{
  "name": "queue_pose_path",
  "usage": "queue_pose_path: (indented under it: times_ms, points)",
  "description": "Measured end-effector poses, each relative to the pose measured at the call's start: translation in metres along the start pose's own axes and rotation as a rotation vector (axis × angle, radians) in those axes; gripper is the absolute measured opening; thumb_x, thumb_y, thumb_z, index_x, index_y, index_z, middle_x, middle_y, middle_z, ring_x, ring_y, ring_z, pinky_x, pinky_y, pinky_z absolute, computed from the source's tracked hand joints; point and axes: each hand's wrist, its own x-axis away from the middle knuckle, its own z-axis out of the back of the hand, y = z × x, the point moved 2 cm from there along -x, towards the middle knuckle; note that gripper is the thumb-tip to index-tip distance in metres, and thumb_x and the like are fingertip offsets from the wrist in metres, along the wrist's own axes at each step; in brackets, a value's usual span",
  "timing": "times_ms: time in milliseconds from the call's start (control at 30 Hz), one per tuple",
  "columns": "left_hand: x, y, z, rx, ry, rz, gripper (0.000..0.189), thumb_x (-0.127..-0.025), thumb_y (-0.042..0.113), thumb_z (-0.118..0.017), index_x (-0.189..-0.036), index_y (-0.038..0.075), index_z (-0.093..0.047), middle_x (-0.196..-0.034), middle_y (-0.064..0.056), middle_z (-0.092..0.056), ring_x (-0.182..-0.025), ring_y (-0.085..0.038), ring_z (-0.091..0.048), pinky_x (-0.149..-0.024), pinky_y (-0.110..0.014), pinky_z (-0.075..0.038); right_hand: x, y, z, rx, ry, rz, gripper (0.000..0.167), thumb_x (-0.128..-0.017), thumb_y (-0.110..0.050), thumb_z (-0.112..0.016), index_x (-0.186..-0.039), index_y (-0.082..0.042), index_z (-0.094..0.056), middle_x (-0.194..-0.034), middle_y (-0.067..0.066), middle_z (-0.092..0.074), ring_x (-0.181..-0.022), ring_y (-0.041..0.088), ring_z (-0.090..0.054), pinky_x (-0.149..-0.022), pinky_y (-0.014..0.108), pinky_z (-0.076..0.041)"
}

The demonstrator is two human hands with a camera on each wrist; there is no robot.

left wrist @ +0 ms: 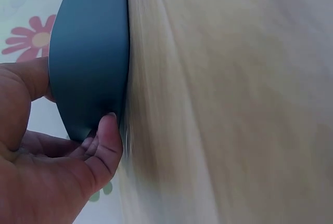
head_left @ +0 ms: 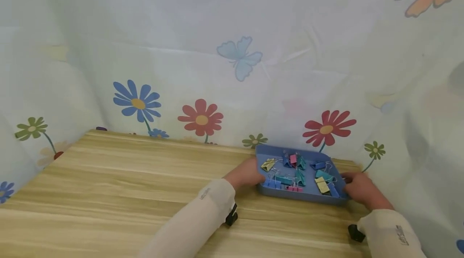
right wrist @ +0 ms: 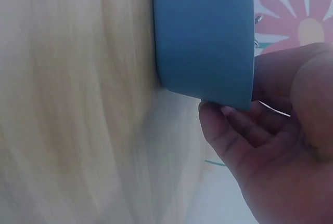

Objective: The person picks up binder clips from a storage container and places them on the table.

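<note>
A shallow blue tray (head_left: 304, 196) sits at the back right of the wooden table, with several binder clips in yellow, pink, teal and blue inside, such as a yellow binder clip (head_left: 322, 184). My left hand (head_left: 247, 173) grips the tray's left end. In the left wrist view, the thumb lies over the rim of the tray (left wrist: 91, 42) and the fingers curl against its outer wall. At the opposite end my right hand (head_left: 362, 188) holds the tray, the thumb at the rim and fingertips on the outside wall (right wrist: 203, 42).
The wooden table (head_left: 137, 185) stretches to the left and toward the front. Behind it hangs a pale curtain (head_left: 174, 64) printed with flowers and butterflies, close to the tray's far side. More curtain borders the table on the left and right.
</note>
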Motion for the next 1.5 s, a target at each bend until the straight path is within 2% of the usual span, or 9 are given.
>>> queue_pose_path:
  times_ms: [167,433,633,800,1000,1100,1367,1500]
  points:
    - [0.011,-0.007,0.007,0.051,-0.011,-0.002,0.05,-0.073,0.004,-0.068,-0.121,-0.002,-0.057,-0.112,-0.011,-0.066,-0.09,-0.014,-0.054,-0.088,-0.03,-0.048,0.005,-0.007,-0.007,-0.012,0.038,0.052,0.05,-0.075,-0.002,-0.057,-0.12,0.018,-0.054,-0.101,0.029,-0.064,-0.085,0.029,-0.061,-0.068,0.037,-0.051]
    - [0.036,-0.027,0.023,0.09,-0.048,0.053,0.055,-0.079,0.009,-0.067,-0.132,0.004,-0.051,-0.116,-0.005,-0.064,-0.092,-0.017,-0.054,-0.089,-0.032,-0.047,0.011,-0.03,-0.021,-0.016,-0.038,0.054,0.055,-0.077,-0.014,-0.065,-0.121,0.017,-0.052,-0.1,0.023,-0.064,-0.085,0.026,-0.058,-0.075,0.042,-0.053]
    - [0.053,-0.037,0.038,0.058,-0.051,0.066,0.055,-0.078,0.011,-0.067,-0.13,0.003,-0.052,-0.113,-0.006,-0.064,-0.09,-0.019,-0.055,-0.085,-0.034,-0.047,0.012,-0.05,-0.029,0.03,-0.018,0.066,0.055,-0.075,-0.016,-0.068,-0.119,0.015,-0.056,-0.099,0.021,-0.066,-0.084,0.025,-0.058,-0.076,0.043,-0.053]
    - [0.071,-0.046,0.054,0.025,-0.055,0.066,0.052,-0.078,0.01,-0.066,-0.129,0.003,-0.053,-0.109,-0.007,-0.065,-0.087,-0.02,-0.055,-0.08,-0.034,-0.046,0.013,-0.072,-0.038,-0.009,-0.031,0.082,0.055,-0.076,-0.013,-0.069,-0.123,0.012,-0.056,-0.101,0.019,-0.065,-0.084,0.023,-0.057,-0.074,0.039,-0.053]
    - [0.094,-0.058,0.076,-0.005,-0.077,0.164,0.057,-0.083,0.016,-0.068,-0.134,0.001,-0.048,-0.112,-0.007,-0.061,-0.092,-0.021,-0.055,-0.083,-0.036,-0.045,0.015,-0.095,-0.052,-0.081,-0.066,0.107,0.065,-0.074,-0.012,-0.07,-0.132,0.01,-0.05,-0.11,0.02,-0.064,-0.089,0.023,-0.058,-0.075,0.037,-0.052]
    - [0.105,-0.062,0.085,-0.012,-0.075,0.179,0.058,-0.083,0.015,-0.068,-0.135,0.001,-0.047,-0.112,-0.008,-0.061,-0.093,-0.022,-0.055,-0.084,-0.038,-0.045,0.019,-0.107,-0.057,-0.116,-0.073,0.131,0.068,-0.073,-0.011,-0.07,-0.133,0.01,-0.048,-0.112,0.021,-0.064,-0.09,0.023,-0.058,-0.073,0.036,-0.051]
    - [0.133,-0.079,0.11,-0.049,-0.07,0.221,0.06,-0.081,0.012,-0.068,-0.136,0.0,-0.047,-0.113,-0.007,-0.062,-0.093,-0.021,-0.053,-0.089,-0.04,-0.045,0.028,-0.141,-0.074,-0.165,-0.09,0.142,0.068,-0.073,-0.01,-0.072,-0.134,0.01,-0.049,-0.107,0.016,-0.066,-0.087,0.021,-0.058,-0.072,0.034,-0.051]
    - [0.147,-0.086,0.123,-0.079,-0.072,0.274,0.07,-0.081,0.014,-0.069,-0.143,-0.002,-0.041,-0.126,-0.009,-0.061,-0.099,-0.021,-0.054,-0.096,-0.043,-0.046,0.031,-0.155,-0.083,-0.162,-0.08,0.161,0.067,-0.073,-0.012,-0.076,-0.132,0.008,-0.052,-0.102,0.012,-0.067,-0.085,0.019,-0.059,-0.072,0.033,-0.052]
